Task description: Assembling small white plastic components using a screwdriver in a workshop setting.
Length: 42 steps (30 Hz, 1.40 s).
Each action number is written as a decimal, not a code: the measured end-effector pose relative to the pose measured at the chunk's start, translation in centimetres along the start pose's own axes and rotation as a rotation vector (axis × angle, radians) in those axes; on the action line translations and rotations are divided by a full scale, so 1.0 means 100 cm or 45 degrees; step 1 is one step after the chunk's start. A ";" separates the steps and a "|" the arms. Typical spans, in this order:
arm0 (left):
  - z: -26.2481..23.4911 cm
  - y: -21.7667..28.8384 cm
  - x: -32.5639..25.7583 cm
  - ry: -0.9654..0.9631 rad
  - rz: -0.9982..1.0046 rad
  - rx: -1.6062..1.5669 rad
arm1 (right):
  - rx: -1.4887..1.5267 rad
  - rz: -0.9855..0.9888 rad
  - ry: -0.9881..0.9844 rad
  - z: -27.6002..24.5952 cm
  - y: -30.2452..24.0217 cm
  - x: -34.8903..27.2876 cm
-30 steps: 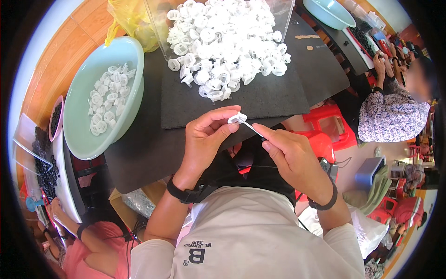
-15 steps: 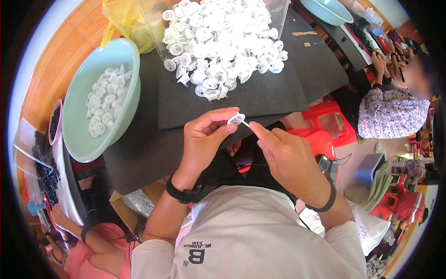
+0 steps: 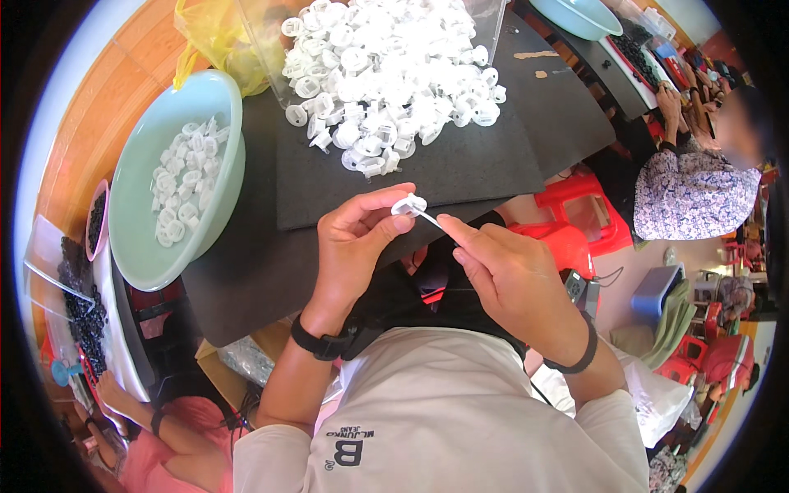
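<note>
My left hand (image 3: 353, 246) pinches a small white plastic cap (image 3: 408, 205) between thumb and fingers, just above the near edge of a dark mat (image 3: 460, 164). My right hand (image 3: 509, 275) holds a thin white stick (image 3: 431, 218) whose tip touches the cap. A big heap of the same white plastic caps (image 3: 394, 74) lies on the mat beyond my hands. To my left stands a pale green bowl (image 3: 136, 238) with several white caps in it.
A yellow plastic bag (image 3: 214, 41) lies behind the bowl. Trays of small black parts (image 3: 82, 312) sit at the far left. Another person in a patterned top (image 3: 690, 197) sits at the right beside red stools (image 3: 575, 214). A second green bowl (image 3: 575, 16) stands far back.
My hands have kept the same grip on the cap and stick. The view has shifted slightly, so the heap and the bowl sit a bit higher in the picture.
</note>
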<state>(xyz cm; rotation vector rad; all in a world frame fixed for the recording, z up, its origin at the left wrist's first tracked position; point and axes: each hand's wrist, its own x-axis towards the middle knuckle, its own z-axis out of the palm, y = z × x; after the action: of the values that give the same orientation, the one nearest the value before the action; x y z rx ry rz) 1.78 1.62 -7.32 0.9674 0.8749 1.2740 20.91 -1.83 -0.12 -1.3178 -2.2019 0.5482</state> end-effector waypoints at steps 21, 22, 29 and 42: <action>-0.001 -0.008 -0.001 -0.019 0.070 0.122 | -0.673 -0.037 -0.220 -0.008 -0.019 0.002; -0.001 -0.008 -0.002 -0.015 0.087 0.150 | -0.694 -0.022 -0.240 -0.008 -0.019 0.003; 0.003 -0.010 0.000 -0.077 0.189 0.306 | -0.432 -0.005 -0.351 -0.012 0.005 0.014; 0.000 0.002 0.003 0.017 -0.026 -0.065 | -0.024 0.018 0.003 -0.004 0.004 0.002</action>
<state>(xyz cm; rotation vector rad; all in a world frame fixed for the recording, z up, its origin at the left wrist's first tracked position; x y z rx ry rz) 1.71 1.96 -7.12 0.9080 0.8567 1.2809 21.29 -1.42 0.03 -1.3438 -2.2027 0.5323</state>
